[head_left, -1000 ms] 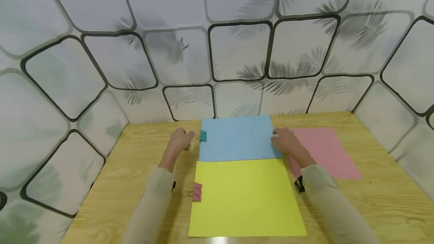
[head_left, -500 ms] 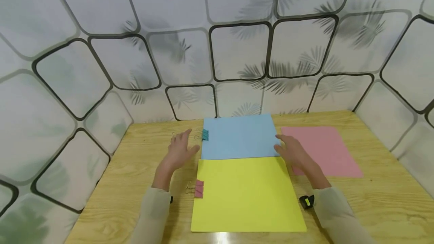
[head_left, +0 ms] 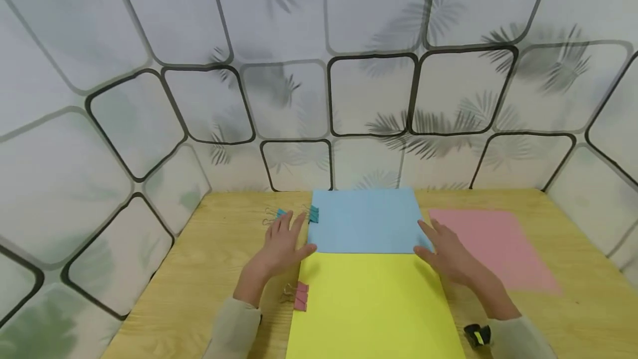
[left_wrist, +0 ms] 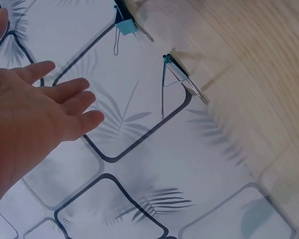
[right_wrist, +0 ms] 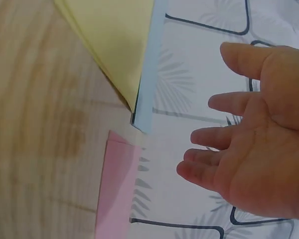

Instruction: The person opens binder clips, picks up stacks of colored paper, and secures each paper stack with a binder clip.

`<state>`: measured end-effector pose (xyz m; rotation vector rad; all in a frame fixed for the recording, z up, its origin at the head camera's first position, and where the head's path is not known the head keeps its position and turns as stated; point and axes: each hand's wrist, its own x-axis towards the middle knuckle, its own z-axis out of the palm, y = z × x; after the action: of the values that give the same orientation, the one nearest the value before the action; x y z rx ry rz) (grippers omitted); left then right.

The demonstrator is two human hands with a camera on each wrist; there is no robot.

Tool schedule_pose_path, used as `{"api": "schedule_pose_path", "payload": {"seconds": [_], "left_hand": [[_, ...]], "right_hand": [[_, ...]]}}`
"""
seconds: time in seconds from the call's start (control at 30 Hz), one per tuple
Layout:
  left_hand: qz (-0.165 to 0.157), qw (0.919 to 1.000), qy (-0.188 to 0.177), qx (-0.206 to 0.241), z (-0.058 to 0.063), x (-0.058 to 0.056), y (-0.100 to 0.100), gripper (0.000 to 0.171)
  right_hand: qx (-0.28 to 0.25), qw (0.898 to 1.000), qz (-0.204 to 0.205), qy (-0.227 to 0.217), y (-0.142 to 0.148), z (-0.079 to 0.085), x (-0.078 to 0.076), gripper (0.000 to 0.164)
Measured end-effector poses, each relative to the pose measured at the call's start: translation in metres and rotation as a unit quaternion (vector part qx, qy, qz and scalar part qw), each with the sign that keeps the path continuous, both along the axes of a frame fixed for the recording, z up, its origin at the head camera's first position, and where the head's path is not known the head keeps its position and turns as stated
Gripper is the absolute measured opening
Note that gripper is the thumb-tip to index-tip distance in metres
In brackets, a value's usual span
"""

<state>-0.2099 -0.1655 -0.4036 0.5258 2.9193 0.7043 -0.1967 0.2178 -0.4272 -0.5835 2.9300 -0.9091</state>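
The head view looks forward and down from the person's side of the table (head_left: 164,314), far enough back to take in both sleeves (head_left: 231,326) and the leaf-patterned wall (head_left: 369,96) beyond. The left wrist view sits close to the left hand (left_wrist: 40,107), turned so the table runs down its right side; it shares two teal binder clips (left_wrist: 125,26) with the head view. The right wrist view, close to the right hand (right_wrist: 264,139), is turned with the table at left, sharing the yellow sheet (right_wrist: 117,45), blue sheet (right_wrist: 148,74) and pink sheet (right_wrist: 117,184) with the head view.
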Motion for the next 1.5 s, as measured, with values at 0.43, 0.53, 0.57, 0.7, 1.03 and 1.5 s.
{"api": "schedule_pose_path", "payload": {"seconds": [0.43,0.53,0.57,0.7,1.03,1.5], "left_hand": [[-0.013,0.9997,0.016,-0.015,0.001,0.017,0.025,0.083],[-0.013,0.9995,0.019,-0.023,0.002,0.019,0.027,0.083],[-0.013,0.9994,0.02,-0.026,0.003,0.019,0.027,0.083],[-0.015,0.9989,0.026,-0.035,0.004,0.019,0.028,0.083],[-0.013,0.9983,0.036,-0.044,0.003,0.016,0.031,0.081],[0.008,0.9993,0.029,-0.025,0.009,0.011,0.016,0.08]], "right_hand": [[0.033,0.999,0.038,0.02,-0.034,0.011,0.016,0.071],[0.034,0.998,0.036,0.036,-0.038,0.01,0.017,0.071],[0.037,0.998,0.037,0.039,-0.039,0.01,0.016,0.071],[0.049,0.997,0.044,0.041,-0.042,0.01,0.017,0.071],[0.052,0.997,0.041,0.026,-0.039,0.006,0.024,0.072],[0.067,0.998,-0.008,0.008,-0.005,0.013,0.018,0.076]]}}
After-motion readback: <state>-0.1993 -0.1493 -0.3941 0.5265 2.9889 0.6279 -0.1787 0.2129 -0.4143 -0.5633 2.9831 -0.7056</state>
